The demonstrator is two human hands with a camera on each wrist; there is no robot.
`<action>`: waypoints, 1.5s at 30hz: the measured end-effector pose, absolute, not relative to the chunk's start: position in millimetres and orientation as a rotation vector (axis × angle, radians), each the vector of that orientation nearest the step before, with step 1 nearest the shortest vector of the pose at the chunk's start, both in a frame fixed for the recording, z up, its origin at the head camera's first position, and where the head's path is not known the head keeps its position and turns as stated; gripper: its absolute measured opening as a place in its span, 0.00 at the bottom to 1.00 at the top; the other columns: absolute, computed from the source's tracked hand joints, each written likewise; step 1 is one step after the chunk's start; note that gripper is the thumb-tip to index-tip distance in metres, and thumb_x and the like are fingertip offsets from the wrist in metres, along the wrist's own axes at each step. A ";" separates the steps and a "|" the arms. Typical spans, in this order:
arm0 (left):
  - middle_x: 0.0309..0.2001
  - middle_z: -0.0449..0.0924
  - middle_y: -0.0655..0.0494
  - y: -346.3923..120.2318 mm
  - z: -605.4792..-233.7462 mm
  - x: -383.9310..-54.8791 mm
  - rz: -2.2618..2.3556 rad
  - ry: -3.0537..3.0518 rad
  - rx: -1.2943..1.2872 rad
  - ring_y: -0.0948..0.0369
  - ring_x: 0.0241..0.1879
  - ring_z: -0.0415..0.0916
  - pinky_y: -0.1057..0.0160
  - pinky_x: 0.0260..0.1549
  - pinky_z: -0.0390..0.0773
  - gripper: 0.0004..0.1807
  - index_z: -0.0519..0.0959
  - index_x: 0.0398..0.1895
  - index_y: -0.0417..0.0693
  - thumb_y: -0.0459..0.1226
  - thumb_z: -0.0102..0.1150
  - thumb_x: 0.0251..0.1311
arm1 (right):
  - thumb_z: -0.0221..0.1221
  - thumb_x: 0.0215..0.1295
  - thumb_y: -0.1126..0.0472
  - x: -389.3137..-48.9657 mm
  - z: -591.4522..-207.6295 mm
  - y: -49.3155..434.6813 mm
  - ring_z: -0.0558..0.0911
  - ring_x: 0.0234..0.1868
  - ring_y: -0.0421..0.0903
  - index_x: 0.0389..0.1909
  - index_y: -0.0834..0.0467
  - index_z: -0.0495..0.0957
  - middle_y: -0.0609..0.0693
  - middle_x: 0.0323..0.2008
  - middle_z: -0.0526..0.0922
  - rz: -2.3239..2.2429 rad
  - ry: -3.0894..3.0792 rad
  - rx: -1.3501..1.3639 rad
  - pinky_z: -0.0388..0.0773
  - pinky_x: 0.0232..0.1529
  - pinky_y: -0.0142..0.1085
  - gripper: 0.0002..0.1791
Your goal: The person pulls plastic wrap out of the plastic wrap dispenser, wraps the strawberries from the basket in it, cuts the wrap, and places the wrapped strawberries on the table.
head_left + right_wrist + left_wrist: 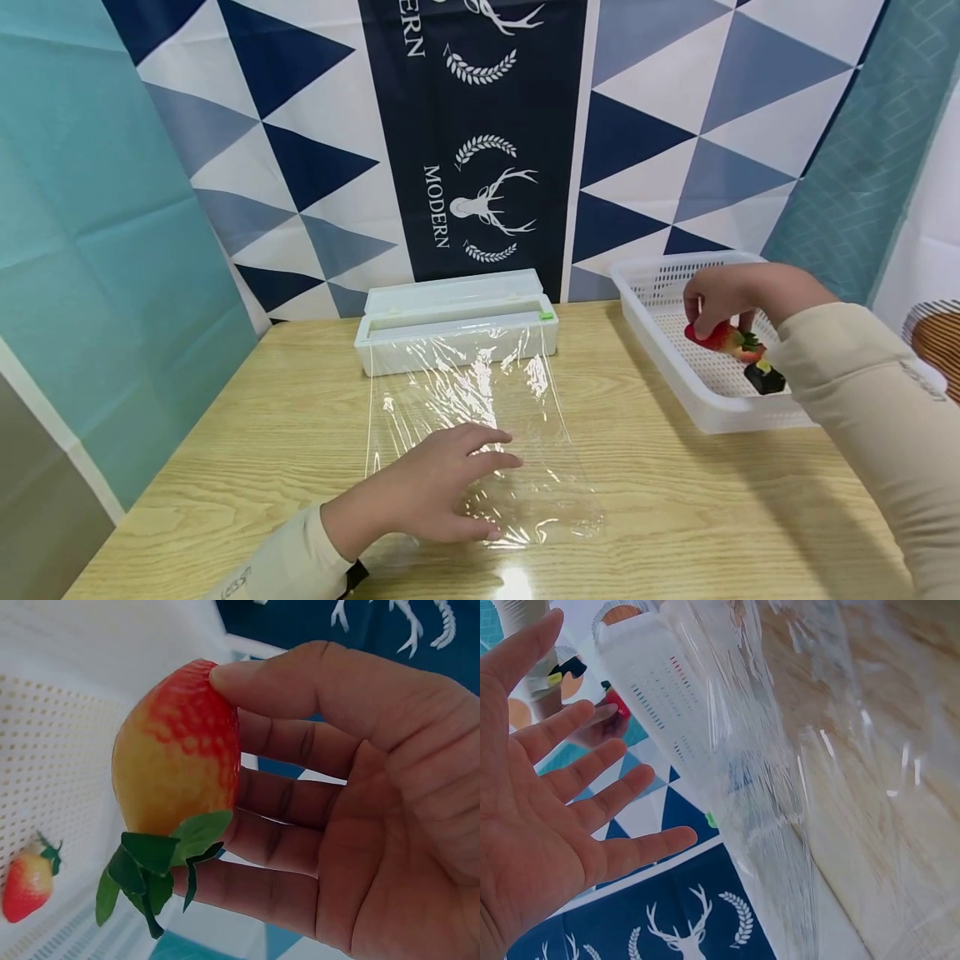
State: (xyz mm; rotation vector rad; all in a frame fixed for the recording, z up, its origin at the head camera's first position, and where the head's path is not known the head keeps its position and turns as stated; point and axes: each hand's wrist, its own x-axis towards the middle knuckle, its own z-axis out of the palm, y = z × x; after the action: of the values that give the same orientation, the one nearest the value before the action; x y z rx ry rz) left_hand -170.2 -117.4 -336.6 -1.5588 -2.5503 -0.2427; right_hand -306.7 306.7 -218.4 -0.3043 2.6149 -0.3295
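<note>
My right hand (723,296) pinches a strawberry (176,754) between thumb and fingers, over the white basket (667,358). The fruit is red toward its tip and yellowish near its green leaves, which point downward in the right wrist view. A second strawberry (28,885) lies on the basket's perforated floor. My left hand (431,483) has its fingers spread over a sheet of clear plastic wrap (540,475) and holds nothing. The wrap runs from a white dispenser box (457,350) toward the near side of the wooden table.
The dispenser's lid (453,287) is raised at the back, and a green piece (546,317) sits at its right end. A patterned cloth (480,125) hangs behind the table (247,433). A round brown ribbed object (937,342) is at the far right.
</note>
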 end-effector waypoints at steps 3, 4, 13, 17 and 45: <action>0.67 0.66 0.52 -118.0 -336.1 -170.1 -0.255 -2.548 -1.563 0.57 0.66 0.63 0.53 0.61 0.68 0.37 0.70 0.65 0.56 0.59 0.66 0.52 | 0.69 0.54 0.60 -300.9 -215.9 296.5 0.78 0.33 0.48 0.39 0.61 0.77 0.53 0.34 0.77 -0.290 2.624 -0.360 0.84 0.30 0.44 0.15; 0.67 0.66 0.52 -118.2 -335.9 -169.8 -0.259 -2.551 -1.563 0.57 0.66 0.63 0.53 0.61 0.68 0.37 0.70 0.65 0.56 0.59 0.66 0.52 | 0.68 0.54 0.60 -299.0 -215.6 292.9 0.78 0.32 0.48 0.39 0.61 0.77 0.53 0.34 0.77 -0.281 2.626 -0.376 0.83 0.29 0.44 0.14; 0.67 0.66 0.53 -120.2 -335.7 -169.4 -0.286 -2.559 -1.551 0.56 0.66 0.63 0.52 0.60 0.69 0.37 0.71 0.64 0.57 0.58 0.68 0.52 | 0.67 0.54 0.61 -279.5 -222.1 263.2 0.77 0.27 0.45 0.36 0.57 0.79 0.50 0.31 0.76 -0.241 2.695 -0.574 0.81 0.25 0.38 0.10; 0.66 0.67 0.52 -121.1 -336.4 -170.0 -0.304 -2.535 -1.554 0.56 0.65 0.65 0.52 0.59 0.70 0.37 0.72 0.63 0.56 0.57 0.68 0.51 | 0.67 0.54 0.61 -271.7 -226.2 249.6 0.77 0.26 0.45 0.36 0.56 0.79 0.49 0.30 0.77 -0.238 2.708 -0.628 0.80 0.26 0.37 0.09; 0.66 0.68 0.51 -131.7 -338.6 -170.3 -0.304 -2.548 -1.501 0.55 0.64 0.66 0.53 0.61 0.68 0.37 0.72 0.63 0.56 0.57 0.69 0.49 | 0.67 0.53 0.66 -260.2 -279.4 158.3 0.74 0.24 0.38 0.27 0.53 0.78 0.42 0.22 0.75 -0.340 2.609 -1.085 0.75 0.28 0.32 0.07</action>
State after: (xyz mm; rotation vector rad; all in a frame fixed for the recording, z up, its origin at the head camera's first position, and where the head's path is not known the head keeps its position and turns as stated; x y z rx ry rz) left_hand -170.3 -131.7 -338.6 -1.5008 -2.5481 -0.3043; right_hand -260.2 158.3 -279.4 -1.0853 2.6094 -0.3399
